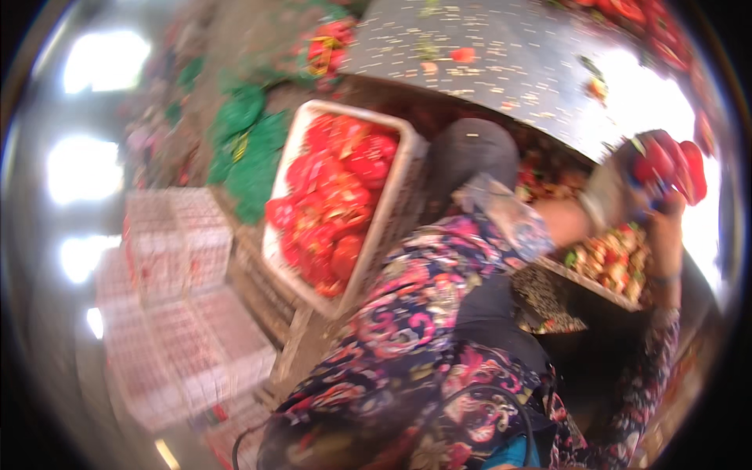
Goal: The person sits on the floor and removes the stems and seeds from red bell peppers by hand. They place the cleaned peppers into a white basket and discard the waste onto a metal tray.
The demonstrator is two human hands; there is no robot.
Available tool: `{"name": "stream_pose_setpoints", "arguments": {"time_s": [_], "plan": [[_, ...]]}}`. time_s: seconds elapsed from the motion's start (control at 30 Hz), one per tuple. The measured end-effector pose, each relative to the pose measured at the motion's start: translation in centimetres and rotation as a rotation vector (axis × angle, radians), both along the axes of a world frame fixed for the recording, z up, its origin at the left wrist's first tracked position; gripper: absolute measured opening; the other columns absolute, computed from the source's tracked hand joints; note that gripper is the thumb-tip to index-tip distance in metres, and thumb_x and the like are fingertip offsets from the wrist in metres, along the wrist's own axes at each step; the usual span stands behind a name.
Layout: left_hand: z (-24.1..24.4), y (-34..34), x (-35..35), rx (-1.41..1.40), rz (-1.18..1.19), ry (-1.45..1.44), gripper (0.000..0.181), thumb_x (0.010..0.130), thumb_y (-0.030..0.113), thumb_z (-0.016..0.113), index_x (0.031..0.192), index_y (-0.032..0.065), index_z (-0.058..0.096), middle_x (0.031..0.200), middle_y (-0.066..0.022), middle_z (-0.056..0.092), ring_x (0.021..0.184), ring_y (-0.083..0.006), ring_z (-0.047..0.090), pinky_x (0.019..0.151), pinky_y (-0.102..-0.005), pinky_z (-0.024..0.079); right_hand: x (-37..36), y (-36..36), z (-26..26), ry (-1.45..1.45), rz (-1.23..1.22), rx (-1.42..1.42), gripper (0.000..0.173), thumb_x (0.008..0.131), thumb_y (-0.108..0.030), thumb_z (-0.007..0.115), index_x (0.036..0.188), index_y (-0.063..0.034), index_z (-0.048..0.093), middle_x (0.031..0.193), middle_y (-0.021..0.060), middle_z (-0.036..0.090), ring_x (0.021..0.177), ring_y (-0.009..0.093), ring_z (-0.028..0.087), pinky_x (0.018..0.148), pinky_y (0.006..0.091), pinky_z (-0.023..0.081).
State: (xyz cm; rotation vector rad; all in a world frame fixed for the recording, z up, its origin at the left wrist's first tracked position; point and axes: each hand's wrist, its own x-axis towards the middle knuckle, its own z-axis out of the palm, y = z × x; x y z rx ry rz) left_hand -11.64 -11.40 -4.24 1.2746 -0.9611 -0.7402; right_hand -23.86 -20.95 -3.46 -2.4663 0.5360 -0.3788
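Note:
At the right, my left hand, in a pale-cuffed glove, grips a red bell pepper above the edge of the metal table. My right hand is close against it, just below the pepper. Something small and bluish shows at the right fingers, but blur hides what it is. Beneath both hands stands a container of pepper cores with pale seed clusters and green stems. A heap of loose seeds lies beside it.
A pale plastic crate of red peppers stands beside my knee. The metal table carries scattered seeds and pepper scraps, with more red peppers at its far side. Green mesh bags and strapped cartons are at the left.

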Motion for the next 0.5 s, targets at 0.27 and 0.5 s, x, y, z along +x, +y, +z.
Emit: {"name": "stream_pose_setpoints", "arguments": {"time_s": [0.27, 0.5], "plan": [[0.8, -0.6, 5.7, -0.285, 0.165, 0.760, 0.042, 0.094, 0.044, 0.058, 0.123, 0.0138, 0.056, 0.118, -0.0082, 0.063, 0.106, -0.0262, 0.062, 0.088, -0.0458, 0.053, -4.4, 2.2, 1.9, 0.063, -0.295, 0.300, 0.034, 0.071, -0.024, 0.074, 0.097, -0.0024, 0.069, 0.080, 0.0144, 0.069, 0.072, 0.025, 0.069, 0.067, 0.0343, 0.053], [-2.7, 0.3, 5.7, -0.124, 0.208, 0.155, 0.055, 0.089, 0.039, 0.058, 0.135, 0.0105, 0.044, 0.130, -0.0108, 0.053, 0.116, -0.0294, 0.056, 0.095, -0.0464, 0.049, -8.0, 1.8, 0.9, 0.032, -0.217, -0.005, 0.039, 0.072, -0.021, 0.070, 0.108, -0.0104, 0.064, 0.099, 0.0139, 0.066, 0.083, 0.032, 0.067, 0.070, 0.0415, 0.052]]}}
